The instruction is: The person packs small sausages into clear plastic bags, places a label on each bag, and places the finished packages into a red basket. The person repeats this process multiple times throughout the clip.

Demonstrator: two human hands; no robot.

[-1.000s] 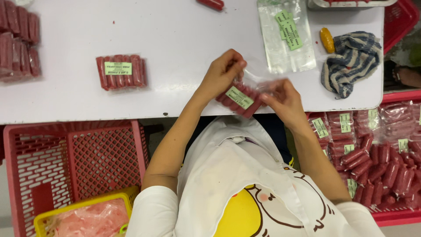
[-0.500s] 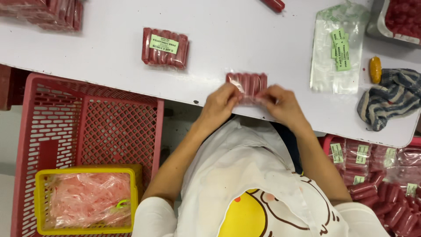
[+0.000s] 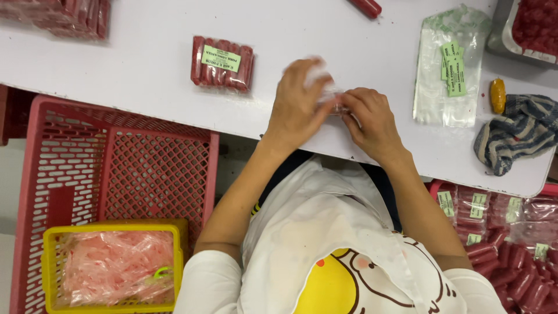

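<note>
Sausages in a small clear plastic pack (image 3: 334, 102) sit almost hidden between your two hands, on the white bench (image 3: 145, 70) near its front edge. Your left hand (image 3: 299, 104) is curled over the pack from above, fingers closed on the loose, blurred plastic at its top; your right hand (image 3: 372, 119) pinches the pack's right end with bent fingers. Keep the pack flat on the bench as you press, so the film lies smooth and the sausages stay in a row, and work from one end to the other rather than squeezing the middle.

A finished pack of red sausages with a green label (image 3: 222, 64) lies well apart to the left. To the right lies a clear empty bag with green labels on it (image 3: 447, 75), then a small orange object (image 3: 497, 96) and a blue striped cloth (image 3: 517, 134). Below the bench stands a red plastic crate (image 3: 116, 163) holding a yellow basket of pink bags (image 3: 110, 267).
</note>
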